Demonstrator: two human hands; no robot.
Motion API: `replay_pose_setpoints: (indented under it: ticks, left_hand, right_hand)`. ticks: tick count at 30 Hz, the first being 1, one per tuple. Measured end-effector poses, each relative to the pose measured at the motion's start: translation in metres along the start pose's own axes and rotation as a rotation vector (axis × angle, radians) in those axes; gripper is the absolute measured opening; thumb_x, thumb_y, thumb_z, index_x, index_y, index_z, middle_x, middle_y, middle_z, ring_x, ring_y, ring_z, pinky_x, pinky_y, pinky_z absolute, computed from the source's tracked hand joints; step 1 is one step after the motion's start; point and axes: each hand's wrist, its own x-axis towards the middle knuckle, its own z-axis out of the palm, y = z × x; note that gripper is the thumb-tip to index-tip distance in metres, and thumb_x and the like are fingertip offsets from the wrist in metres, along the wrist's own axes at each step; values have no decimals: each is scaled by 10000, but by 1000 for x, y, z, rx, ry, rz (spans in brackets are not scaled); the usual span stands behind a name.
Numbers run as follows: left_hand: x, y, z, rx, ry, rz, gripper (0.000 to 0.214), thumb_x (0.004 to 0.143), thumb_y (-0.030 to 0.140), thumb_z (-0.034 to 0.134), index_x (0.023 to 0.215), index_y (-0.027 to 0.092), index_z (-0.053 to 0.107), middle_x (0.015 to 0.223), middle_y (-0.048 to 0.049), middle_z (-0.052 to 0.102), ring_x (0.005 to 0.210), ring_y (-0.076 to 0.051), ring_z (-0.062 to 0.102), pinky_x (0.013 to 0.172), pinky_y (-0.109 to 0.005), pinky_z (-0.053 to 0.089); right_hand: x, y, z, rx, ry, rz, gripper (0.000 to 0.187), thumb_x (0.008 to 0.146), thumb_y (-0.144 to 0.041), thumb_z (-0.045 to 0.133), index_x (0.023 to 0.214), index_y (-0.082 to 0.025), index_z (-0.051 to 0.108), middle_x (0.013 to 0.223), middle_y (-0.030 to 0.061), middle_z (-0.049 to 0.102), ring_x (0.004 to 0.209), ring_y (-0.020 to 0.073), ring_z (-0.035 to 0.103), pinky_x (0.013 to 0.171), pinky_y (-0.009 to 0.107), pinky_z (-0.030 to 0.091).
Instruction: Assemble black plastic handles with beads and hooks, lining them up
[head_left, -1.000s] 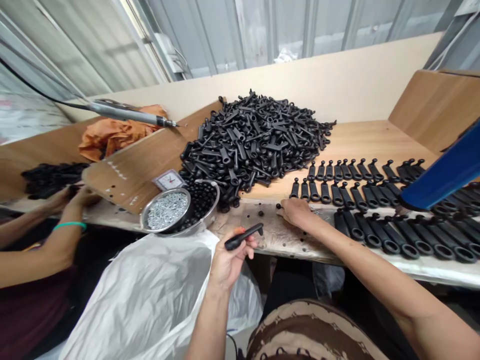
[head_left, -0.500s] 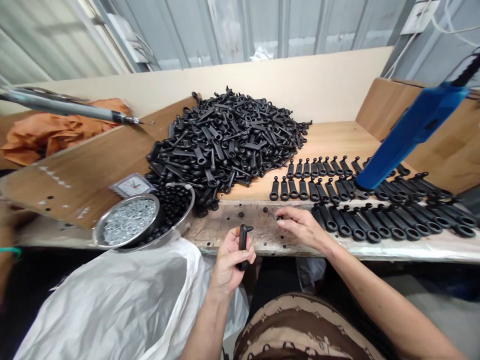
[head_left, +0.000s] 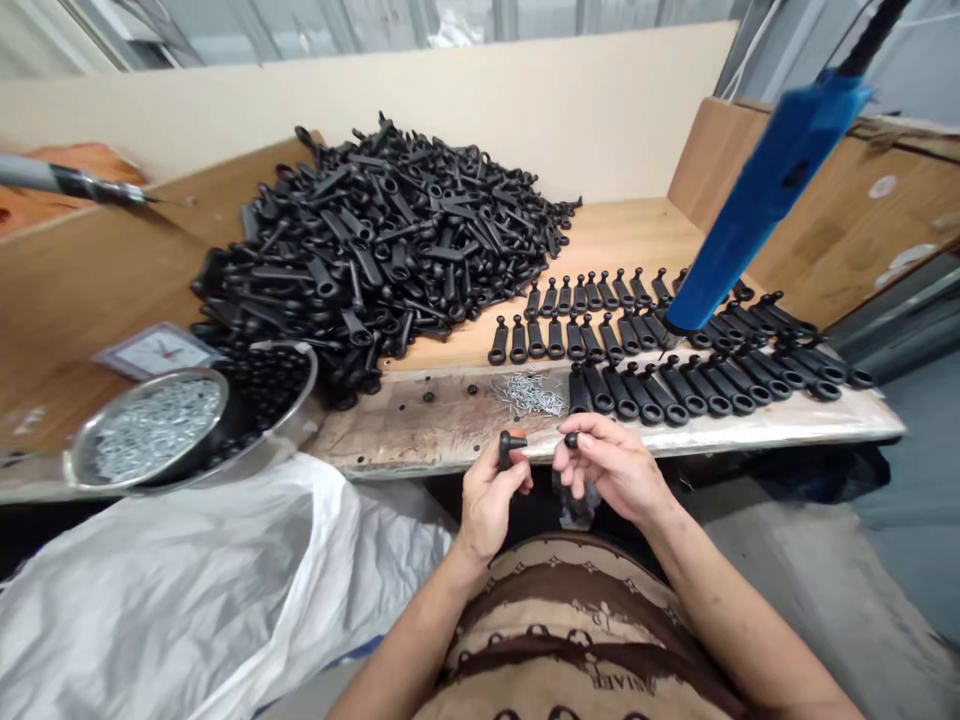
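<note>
Closed in my left hand is a black plastic arm piece, its thin stem pointing right. My right hand, close beside it, pinches a small black ball between thumb and fingertips. The ball and the stem are a short gap apart, just over the bench's front edge. Beyond my hands lies a patch of small silver screws on the bench. Finished-looking black arms with ball ends are laid out in rows to the right.
A large heap of black arm pieces covers the bench's middle. At left, a metal bowl of silver screws rests on a bowl of black balls. A blue power screwdriver hangs at right; a grey tool juts in left. A white sack lies below.
My right hand has come off the bench toward my left, carrying the small black ball. The arm piece's stem has turned toward it. The view has shifted, and the screw patch is now uncovered.
</note>
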Motion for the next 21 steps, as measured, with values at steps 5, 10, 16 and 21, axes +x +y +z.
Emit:
replay_pose_setpoints:
  ticks: [5, 10, 16, 21]
  left_hand:
    - [-4, -5, 17, 68, -12, 4, 252, 761, 269, 542, 998, 185, 542, 626, 47, 451, 503, -74, 407, 446, -193, 326]
    - [-3, -2, 25, 249, -86, 106, 191, 777, 238, 528, 960, 194, 558, 649, 44, 496, 564, -84, 448, 567, -211, 376]
    - [-3, 7, 27, 374, -147, 204, 171, 762, 169, 517, 923, 191, 568, 709, 26, 580, 618, -109, 515, 626, -226, 399]
    - [-2, 4, 26, 404, -97, 190, 161, 746, 136, 513, 887, 189, 570, 727, 14, 591, 619, -115, 523, 625, -229, 409]
  right_hand:
    - [-9, 4, -7, 129, 35, 66, 151, 821, -289, 534, 903, -165, 566, 608, 23, 616, 497, 129, 582, 349, 172, 429]
    - [-9, 13, -8, 118, 110, 36, 143, 785, -279, 587, 831, -146, 612, 534, -7, 554, 460, 88, 510, 358, 147, 394]
    - [-7, 15, -4, 152, 143, 57, 158, 739, -243, 635, 878, -166, 640, 605, 1, 592, 496, 88, 533, 420, 170, 426]
    - [-4, 18, 1, 158, 188, 74, 175, 706, -225, 663, 871, -166, 660, 628, 17, 623, 521, 101, 561, 443, 186, 452]
